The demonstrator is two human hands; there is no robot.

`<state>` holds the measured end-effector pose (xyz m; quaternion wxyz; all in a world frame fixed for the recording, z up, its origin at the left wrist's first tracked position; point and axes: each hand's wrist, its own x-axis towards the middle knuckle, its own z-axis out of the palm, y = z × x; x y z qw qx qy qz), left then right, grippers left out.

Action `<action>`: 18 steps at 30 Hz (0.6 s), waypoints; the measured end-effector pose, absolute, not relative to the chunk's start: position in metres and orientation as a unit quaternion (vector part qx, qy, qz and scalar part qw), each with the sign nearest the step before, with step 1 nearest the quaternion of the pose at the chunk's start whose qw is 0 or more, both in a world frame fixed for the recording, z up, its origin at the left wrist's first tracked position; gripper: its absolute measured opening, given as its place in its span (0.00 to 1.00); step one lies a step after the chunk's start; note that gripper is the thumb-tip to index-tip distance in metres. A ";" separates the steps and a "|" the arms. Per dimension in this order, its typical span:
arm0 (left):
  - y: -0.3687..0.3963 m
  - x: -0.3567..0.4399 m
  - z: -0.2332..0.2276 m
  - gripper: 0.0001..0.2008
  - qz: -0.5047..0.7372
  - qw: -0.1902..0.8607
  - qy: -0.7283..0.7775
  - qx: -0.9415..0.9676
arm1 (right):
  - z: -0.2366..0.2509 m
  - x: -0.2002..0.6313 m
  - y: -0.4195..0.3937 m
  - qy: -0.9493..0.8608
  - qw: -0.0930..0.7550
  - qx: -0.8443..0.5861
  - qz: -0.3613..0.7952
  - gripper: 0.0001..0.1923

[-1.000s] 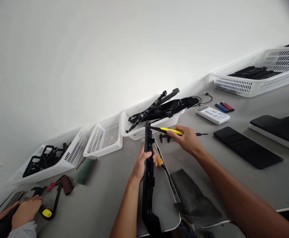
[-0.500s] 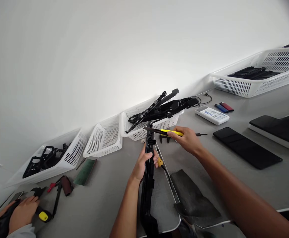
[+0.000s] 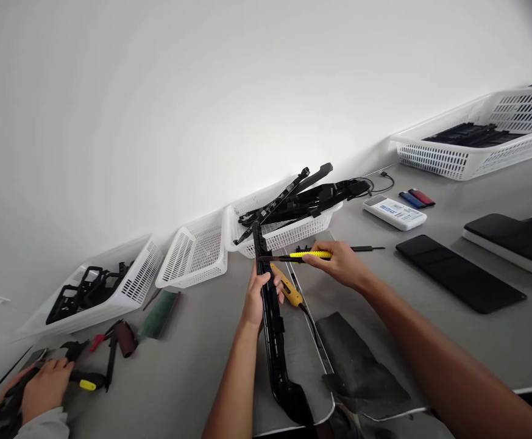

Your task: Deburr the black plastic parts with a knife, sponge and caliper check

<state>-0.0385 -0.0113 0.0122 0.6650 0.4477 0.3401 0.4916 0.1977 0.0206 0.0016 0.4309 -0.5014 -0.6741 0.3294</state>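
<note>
In the head view, I'm seeing the left hand (image 3: 254,296) wrapping firmly around a long black part (image 3: 272,329), which is reaching toward the desk's (image 3: 202,341) front edge. The right hand (image 3: 339,262), closing round a yellow-handled tool (image 3: 315,255), is bringing its tip lower, apparently shifting work along the part. Whether they're touching, I'm not making out; fingers are hiding a dark tool's (image 3: 368,248) middle.

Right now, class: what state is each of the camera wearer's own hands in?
Left hand: closed around a long black part.
Right hand: closed, holding a yellow-handled tool.
</note>
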 end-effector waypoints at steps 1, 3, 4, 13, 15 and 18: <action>-0.011 -0.038 0.011 0.24 0.491 0.666 0.344 0.444 | 0.000 0.196 0.021 -0.673 0.431 -0.510 0.318 0.30; -0.011 -0.037 0.009 0.26 0.486 0.668 0.346 0.444 | -0.002 0.193 0.021 -0.667 0.436 -0.523 0.302 0.30; -0.012 -0.037 0.008 0.27 0.482 0.670 0.344 0.448 | -0.003 0.192 0.021 -0.665 0.438 -0.528 0.295 0.31; -0.016 -0.028 0.009 0.46 0.416 0.704 0.323 0.477 | -0.008 0.193 0.025 -0.570 0.507 -0.606 0.227 0.33; -0.016 -0.027 0.010 0.47 0.424 0.696 0.324 0.481 | -0.008 0.193 0.025 -0.564 0.514 -0.604 0.230 0.32; -0.014 -0.028 0.008 0.48 0.436 0.683 0.336 0.480 | -0.007 0.193 0.025 -0.560 0.524 -0.600 0.227 0.31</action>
